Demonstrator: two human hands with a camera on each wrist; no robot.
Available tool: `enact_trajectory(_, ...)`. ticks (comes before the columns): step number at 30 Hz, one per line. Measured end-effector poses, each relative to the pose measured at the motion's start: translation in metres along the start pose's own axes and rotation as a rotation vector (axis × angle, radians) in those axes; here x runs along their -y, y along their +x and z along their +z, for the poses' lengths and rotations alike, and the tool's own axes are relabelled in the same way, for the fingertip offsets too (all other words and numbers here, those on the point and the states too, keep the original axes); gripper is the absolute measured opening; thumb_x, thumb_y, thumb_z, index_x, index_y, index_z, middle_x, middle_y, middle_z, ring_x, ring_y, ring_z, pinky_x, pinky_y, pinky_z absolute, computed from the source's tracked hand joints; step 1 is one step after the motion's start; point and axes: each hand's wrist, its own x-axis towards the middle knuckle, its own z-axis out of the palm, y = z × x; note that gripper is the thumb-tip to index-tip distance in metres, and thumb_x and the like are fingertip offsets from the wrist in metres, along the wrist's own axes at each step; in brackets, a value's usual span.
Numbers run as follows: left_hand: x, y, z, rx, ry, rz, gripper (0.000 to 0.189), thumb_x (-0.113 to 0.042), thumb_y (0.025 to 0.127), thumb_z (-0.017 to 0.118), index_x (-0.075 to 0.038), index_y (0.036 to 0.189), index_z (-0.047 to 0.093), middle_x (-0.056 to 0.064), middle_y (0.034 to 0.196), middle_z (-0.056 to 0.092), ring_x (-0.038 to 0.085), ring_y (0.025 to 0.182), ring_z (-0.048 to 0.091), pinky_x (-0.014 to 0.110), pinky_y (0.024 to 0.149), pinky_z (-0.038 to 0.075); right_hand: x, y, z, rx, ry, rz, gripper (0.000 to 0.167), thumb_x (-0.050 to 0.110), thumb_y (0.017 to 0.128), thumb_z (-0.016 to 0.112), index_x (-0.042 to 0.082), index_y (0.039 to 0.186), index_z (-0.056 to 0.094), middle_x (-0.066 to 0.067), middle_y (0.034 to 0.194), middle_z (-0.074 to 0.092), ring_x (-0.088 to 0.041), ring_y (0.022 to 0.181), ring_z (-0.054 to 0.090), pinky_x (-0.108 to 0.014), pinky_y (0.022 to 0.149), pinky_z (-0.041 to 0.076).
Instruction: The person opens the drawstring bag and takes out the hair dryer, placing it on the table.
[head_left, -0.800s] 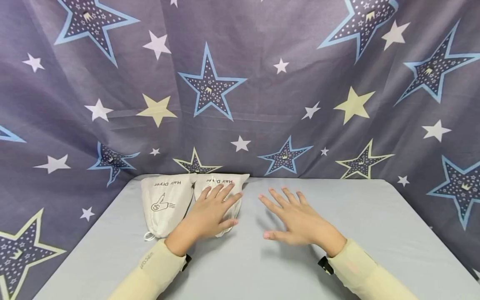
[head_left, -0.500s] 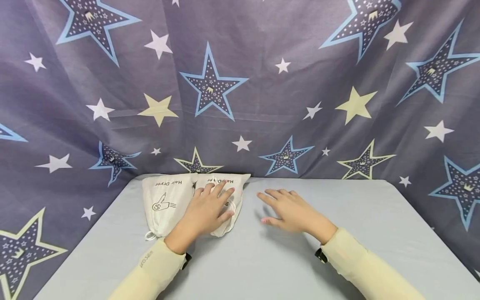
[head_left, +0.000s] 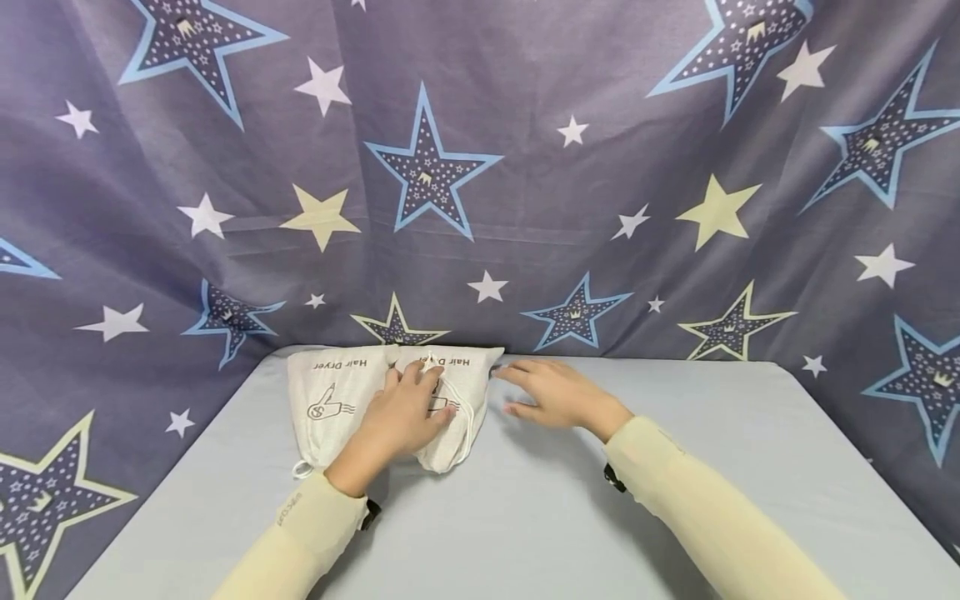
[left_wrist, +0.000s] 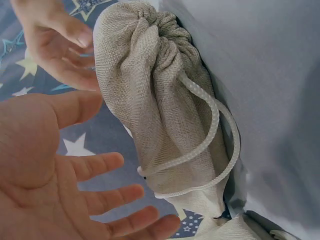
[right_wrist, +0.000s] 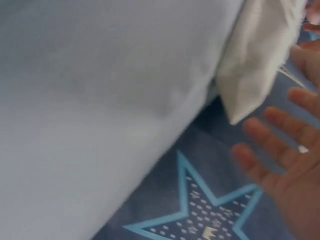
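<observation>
Two cream cloth drawstring bags printed "Hair Dryer" lie side by side at the table's far left in the head view: a left bag [head_left: 330,429] and a right bag [head_left: 472,387]. My left hand [head_left: 401,417] is over the right bag, covering part of its print. In the left wrist view its fingers [left_wrist: 107,165] are spread beside the gathered, corded bag [left_wrist: 160,95], holding nothing. My right hand [head_left: 558,392] is just right of that bag. The right wrist view shows its fingers [right_wrist: 270,132] extended near the bag's corner [right_wrist: 245,85], apart from it.
A pale grey cloth covers the table [head_left: 517,517]. Behind it hangs a purple-grey curtain [head_left: 525,217] printed with stars, meeting the table's back edge close to the bags. A white cord loop [head_left: 302,469] sticks out from the left bag's near end.
My right hand has moved left and forward to the right bag's side. My left hand has drawn slightly back and left, its fingers less spread. Both bags lie where they were.
</observation>
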Motion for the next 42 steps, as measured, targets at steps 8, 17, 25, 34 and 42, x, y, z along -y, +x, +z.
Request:
enact_trajectory(8,0.003,0.001,0.001,0.044,-0.119,-0.055,0.07,-0.042,0.094,0.067,-0.003,0.149,0.046,0.03,0.145,0.041,0.052,0.127,0.037,0.061,0.096,0.048,0.004,0.025,0.019,-0.081,0.026,-0.076,0.052,0.036,0.097,0.064,0.011,0.142,0.058,-0.007,0.137,0.059,-0.026,0.12,0.056,-0.042,0.105,0.045)
enact_trajectory(17,0.005,0.004,0.0,0.086,-0.181,-0.078,0.067,-0.04,0.094,0.068,-0.004,0.147,0.05,0.03,0.142,0.041,0.047,0.119,0.041,0.06,0.093,0.047,0.006,0.042,0.025,-0.067,0.126,0.007,0.062,0.028,0.088,0.072,0.013,0.146,0.054,-0.007,0.141,0.057,-0.027,0.128,0.052,-0.044,0.11,0.041)
enact_trajectory(25,0.011,0.008,0.002,0.136,-0.309,-0.077,0.058,-0.033,0.092,0.071,-0.005,0.14,0.057,0.022,0.134,0.035,0.042,0.11,0.044,0.056,0.091,0.047,0.005,0.051,0.025,-0.054,0.127,-0.013,0.064,0.026,0.082,0.074,0.012,0.143,0.058,-0.006,0.139,0.058,-0.027,0.12,0.053,-0.041,0.105,0.042)
enact_trajectory(34,0.017,0.007,-0.001,0.157,-0.375,-0.037,0.053,-0.024,0.088,0.068,-0.003,0.136,0.058,0.019,0.126,0.038,0.038,0.111,0.051,0.055,0.098,0.045,0.008,0.058,0.031,-0.036,0.115,-0.053,0.055,0.028,0.076,0.085,0.018,0.127,0.066,-0.003,0.133,0.058,-0.024,0.119,0.047,-0.038,0.101,0.043)
enact_trajectory(42,0.023,0.009,0.0,0.232,-0.444,0.018,0.048,-0.02,0.089,0.064,-0.005,0.134,0.057,0.016,0.124,0.039,0.031,0.112,0.052,0.051,0.101,0.044,0.013,0.064,0.031,-0.034,0.104,-0.111,0.04,0.027,0.075,0.085,0.019,0.11,0.068,-0.002,0.122,0.06,-0.022,0.111,0.049,-0.037,0.097,0.044)
